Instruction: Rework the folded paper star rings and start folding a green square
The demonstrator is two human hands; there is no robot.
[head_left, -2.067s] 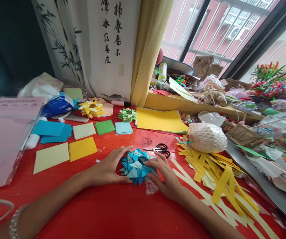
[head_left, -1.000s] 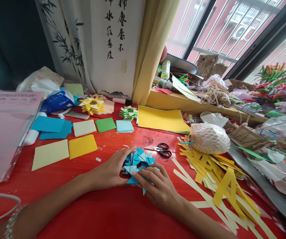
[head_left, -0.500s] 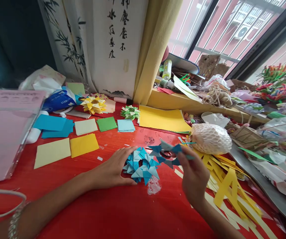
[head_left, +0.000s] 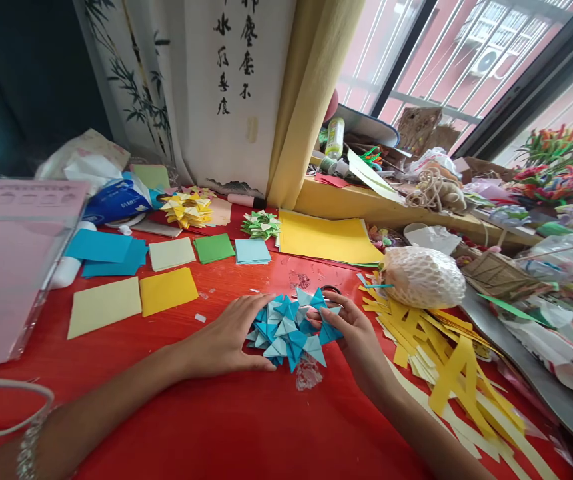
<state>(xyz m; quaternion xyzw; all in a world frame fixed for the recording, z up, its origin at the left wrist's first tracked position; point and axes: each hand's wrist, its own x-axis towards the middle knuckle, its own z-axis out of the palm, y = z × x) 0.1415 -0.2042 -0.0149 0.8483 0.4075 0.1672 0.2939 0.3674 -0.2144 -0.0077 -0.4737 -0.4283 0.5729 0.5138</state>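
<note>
On the red table (head_left: 206, 413), a ring of folded blue and pale blue paper (head_left: 277, 328) lies with its points outward. My left hand (head_left: 234, 333) curves round its left side, thumb in front and fingers behind. From the right, my right hand (head_left: 354, 333) pinches a second folded blue paper ring (head_left: 334, 328), which overlaps the first one's right side. Whether the two rings touch cannot be made out. Part of a dark scissors handle (head_left: 330, 289) shows just behind the second ring. A patch of clear, crinkled material (head_left: 309, 373) is in front of the rings.
Yellow paper strips (head_left: 446, 380) and a white net-wrapped bundle (head_left: 424, 277) lie to the right. Behind my hands are paper stacks, including a green stack (head_left: 214, 247), a yellow sheet (head_left: 326, 239), a green star ring (head_left: 260, 225) and a yellow one (head_left: 187, 208).
My right hand has moved left and tilted the second paper ring against or over the first one's right side. The scissors handle is now partly covered. My left hand has stayed in place.
</note>
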